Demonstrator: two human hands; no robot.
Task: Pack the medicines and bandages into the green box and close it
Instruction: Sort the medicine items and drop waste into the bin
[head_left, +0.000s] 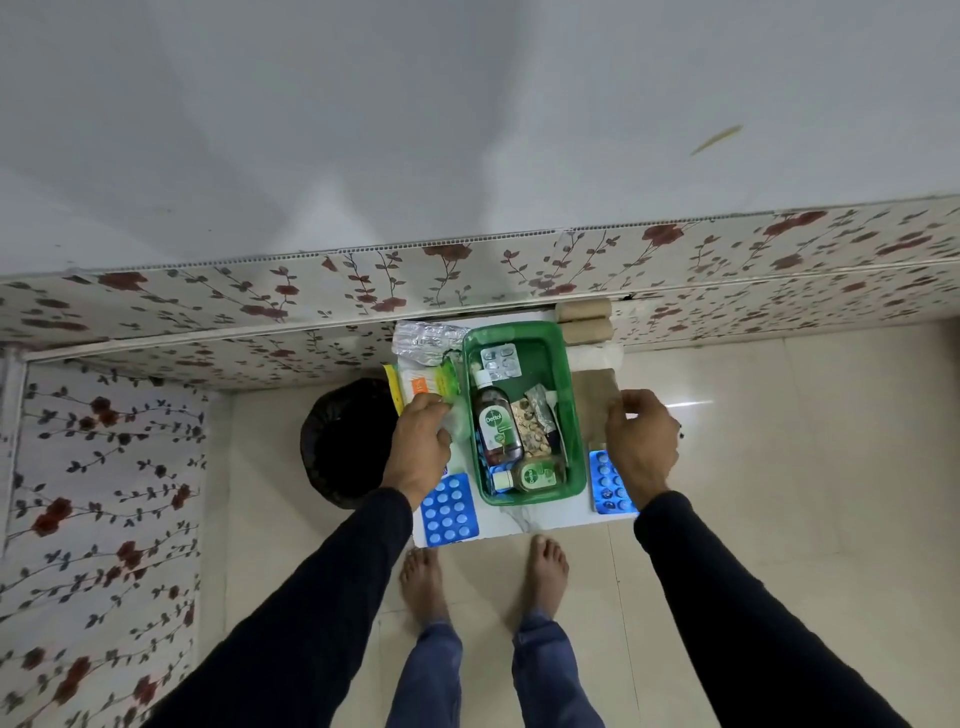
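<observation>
The open green plastic box (524, 413) sits mid-table, 2 brown bottles inside. Left of it, the left hand (420, 448) curls on a clear packet (453, 415); right of it, the right hand (640, 441) pinches a brown bandage (597, 402). Lift each clear of the rim before lowering.

This looks like a room in a home. Glossy cream floor tiles (779, 467) meet walls clad low down in floral-patterned panels with red roses and dark vines (130, 467), plain pale grey wall (467, 104) above. A small white marble-look surface (519, 519) stands against the wall, a bin lined with a black bag (337, 441) just beside its left edge. The person stands barefoot (423, 577) in blue jeans.
</observation>
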